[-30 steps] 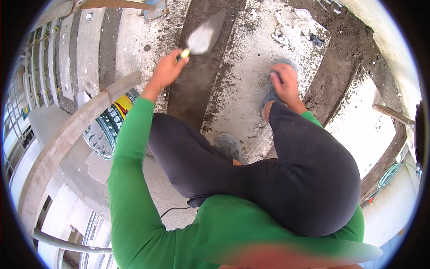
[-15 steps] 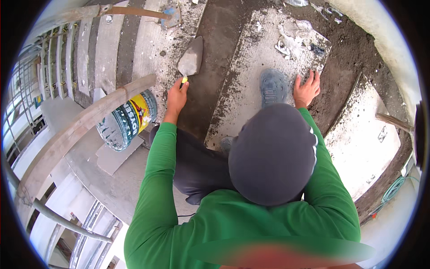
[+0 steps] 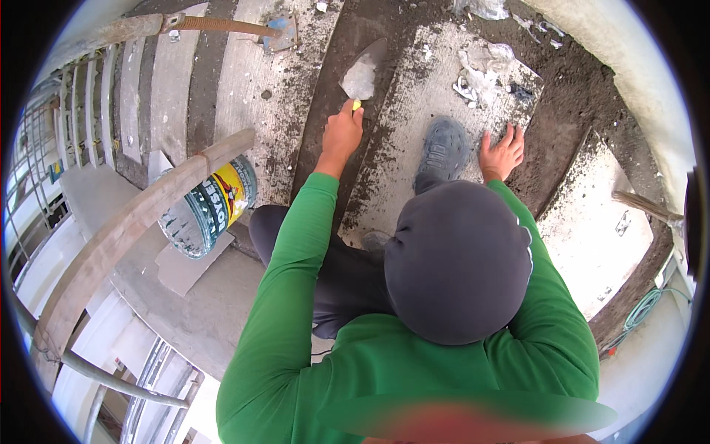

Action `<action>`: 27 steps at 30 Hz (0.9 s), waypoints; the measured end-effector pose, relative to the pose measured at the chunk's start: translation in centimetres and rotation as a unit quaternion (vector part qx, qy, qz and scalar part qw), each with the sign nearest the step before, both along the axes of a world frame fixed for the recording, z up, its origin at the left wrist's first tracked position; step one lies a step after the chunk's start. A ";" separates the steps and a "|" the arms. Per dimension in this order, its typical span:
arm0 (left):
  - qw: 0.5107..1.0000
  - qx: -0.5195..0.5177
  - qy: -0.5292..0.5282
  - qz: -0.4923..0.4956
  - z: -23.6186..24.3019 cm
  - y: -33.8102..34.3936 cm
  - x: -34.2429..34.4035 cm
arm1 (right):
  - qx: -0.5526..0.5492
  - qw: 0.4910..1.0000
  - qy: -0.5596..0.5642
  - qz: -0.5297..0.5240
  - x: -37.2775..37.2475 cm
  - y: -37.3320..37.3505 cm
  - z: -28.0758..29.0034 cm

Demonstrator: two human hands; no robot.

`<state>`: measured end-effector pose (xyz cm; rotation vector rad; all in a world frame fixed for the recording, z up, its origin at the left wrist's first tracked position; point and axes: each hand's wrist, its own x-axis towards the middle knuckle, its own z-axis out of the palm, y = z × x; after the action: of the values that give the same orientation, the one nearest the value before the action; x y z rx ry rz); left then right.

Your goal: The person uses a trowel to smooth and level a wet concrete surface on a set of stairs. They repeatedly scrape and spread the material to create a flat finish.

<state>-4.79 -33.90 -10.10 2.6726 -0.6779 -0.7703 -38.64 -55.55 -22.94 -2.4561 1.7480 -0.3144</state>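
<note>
From the head cam, the tightest bit is a dark strip (image 3: 329, 89) squeezed between two pale slabs, the left slab (image 3: 255, 81) and the middle slab (image 3: 403, 126), both with gritty, crumbly edges. So there's kind of a narrow lane running away from the person. Off to the left, a wooden plank (image 3: 133, 211) cuts across at an angle with a teal and yellow bucket (image 3: 207, 207) beside it, so that elbow side is pretty hemmed in. On the right, dark soil (image 3: 577, 96) borders the middle slab and runs up to a pale wall (image 3: 636, 44).

Hands now: the left hand (image 3: 342, 137) is wrapped around the handle of a trowel (image 3: 362, 72), blade pointing away over the dark strip. Can't tell if the blade's actually touching down. The right hand (image 3: 503, 153) is relaxed and let go, fingers fanned out by the middle slab's right edge, near a grey shoe (image 3: 444, 144). Hard to say whether it's leaning on anything. Crumpled white plastic (image 3: 484, 74) lies farther up that same slab
</note>
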 end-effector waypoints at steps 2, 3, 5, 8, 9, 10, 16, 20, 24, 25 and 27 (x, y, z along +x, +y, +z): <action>0.999 -0.028 -0.011 0.015 -0.1 0.0 0.7 | -0.006 1.000 0.000 0.003 -0.4 0.1 -0.3; 0.998 -0.054 -0.010 0.035 -0.3 1.5 1.0 | -0.003 1.000 0.002 -0.001 -0.3 0.1 -0.3; 0.995 -0.078 0.000 0.062 -0.8 4.3 2.3 | -0.006 1.000 0.007 -0.003 -0.2 0.1 -0.5; 0.994 -0.065 0.016 0.083 -2.5 6.9 2.4 | -0.007 1.000 0.017 0.001 0.0 0.1 0.0; 0.995 -0.062 -0.001 0.077 -3.1 5.8 1.9 | -0.007 1.000 0.017 0.006 0.2 0.1 0.2; 0.996 -0.062 -0.019 0.069 -3.5 4.2 1.8 | -0.004 1.000 0.020 0.005 0.2 0.2 0.0; 0.997 -0.059 0.032 0.048 -1.9 1.0 5.2 | -0.016 1.000 0.015 0.005 -0.1 0.3 -0.3; 0.991 -0.083 0.041 0.092 -3.5 6.0 5.4 | -0.014 1.000 0.016 0.004 -0.1 -0.3 -0.5; 0.995 -0.072 0.006 0.063 -3.3 3.2 3.2 | -0.003 0.999 0.033 0.004 -0.4 0.2 -0.2; 0.997 -0.064 0.001 0.041 -3.0 0.9 3.6 | -0.006 0.999 0.031 0.006 -0.2 0.1 -0.4; 1.000 -0.027 -0.004 0.008 -1.5 -4.2 4.4 | -0.012 1.000 0.025 0.007 -0.1 0.0 -0.7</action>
<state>-0.34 -38.05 -11.61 2.6316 -0.6695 -0.7264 -38.72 -55.58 -23.69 -2.5131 1.7556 -0.2766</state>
